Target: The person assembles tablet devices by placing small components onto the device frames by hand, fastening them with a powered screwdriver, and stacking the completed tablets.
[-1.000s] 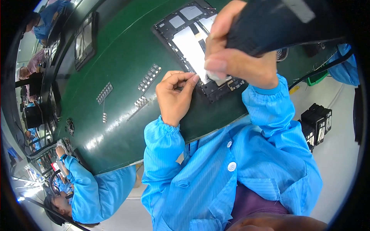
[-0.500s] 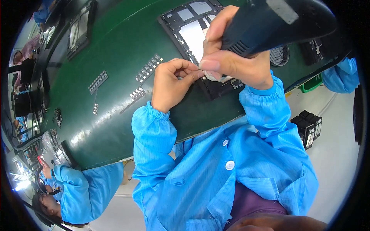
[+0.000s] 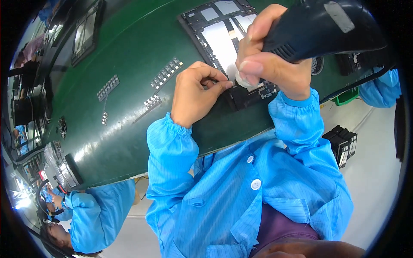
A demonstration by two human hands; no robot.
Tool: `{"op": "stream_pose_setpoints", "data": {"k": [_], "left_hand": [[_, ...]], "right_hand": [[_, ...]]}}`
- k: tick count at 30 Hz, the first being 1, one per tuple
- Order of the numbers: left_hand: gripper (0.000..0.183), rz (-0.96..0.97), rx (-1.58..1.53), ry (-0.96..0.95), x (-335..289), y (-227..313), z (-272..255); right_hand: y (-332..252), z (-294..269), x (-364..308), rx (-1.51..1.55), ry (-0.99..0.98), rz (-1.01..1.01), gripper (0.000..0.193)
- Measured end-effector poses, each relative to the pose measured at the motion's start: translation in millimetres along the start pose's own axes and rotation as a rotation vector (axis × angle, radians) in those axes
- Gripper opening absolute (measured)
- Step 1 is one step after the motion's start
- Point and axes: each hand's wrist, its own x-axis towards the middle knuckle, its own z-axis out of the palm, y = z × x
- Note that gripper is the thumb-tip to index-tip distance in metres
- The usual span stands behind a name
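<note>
An opened tablet-like device (image 3: 215, 38), black-framed with silver plates inside, lies on the green table in front of me. My left hand (image 3: 195, 92) is at its near left edge, thumb and forefinger pinched; whatever is between them is too small to name. Over the device's right side, my right hand (image 3: 275, 64) is closed round a black handheld tool (image 3: 327, 32) with vent slots and a grey label. The tool hides part of my palm and of the device. A whitish wad (image 3: 245, 81) shows under my right fingertips, close to the left ones.
Strips of small parts (image 3: 165, 73) and another strip (image 3: 107, 88) lie left on the green table (image 3: 129, 51). A second device (image 3: 88, 32) is farther left. Right are a round mesh-faced object (image 3: 317, 65), a green bin (image 3: 346, 96) and stacked black units (image 3: 341, 144). A co-worker's blue sleeve (image 3: 88, 215) is lower left.
My right hand and the black tool have shifted a little to the right, showing more of the device. The left hand has moved slightly right, still pinched. The co-worker's arm has shifted.
</note>
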Motion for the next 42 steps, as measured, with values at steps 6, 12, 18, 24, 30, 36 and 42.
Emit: {"op": "stream_pose_setpoints", "data": {"k": [6, 12, 18, 24, 30, 36, 42], "left_hand": [[0.018, 0.030, 0.081, 0.024, 0, 5, 2], [0.015, 0.094, 0.031, 0.020, -1, 5, 3], [0.010, -0.130, -0.285, 0.001, -4, 6, 5], [0.014, -0.031, -0.097, 0.059, -5, -7, 9], [0.024, -0.153, -0.093, 0.052, 4, 0, 1], [0.025, -0.261, -0.106, 0.004, 5, 5, -1], [0.025, -0.204, -0.140, 0.039, 7, -7, 2]], "right_hand": [[2, -3, -4, 0.066, 0.004, -0.111, 0.041], [3, -3, -5, 0.161, 0.030, -0.095, 0.044], [2, -5, -4, 0.144, 0.019, -0.116, 0.043], [-3, -1, -6, 0.074, 0.034, -0.070, 0.040], [35, -7, 36, 0.214, -0.163, -0.423, 0.035], [54, -11, 46, -0.207, -0.452, -1.068, 0.032], [6, 11, 4, -0.056, -0.047, -0.017, 0.030]]}}
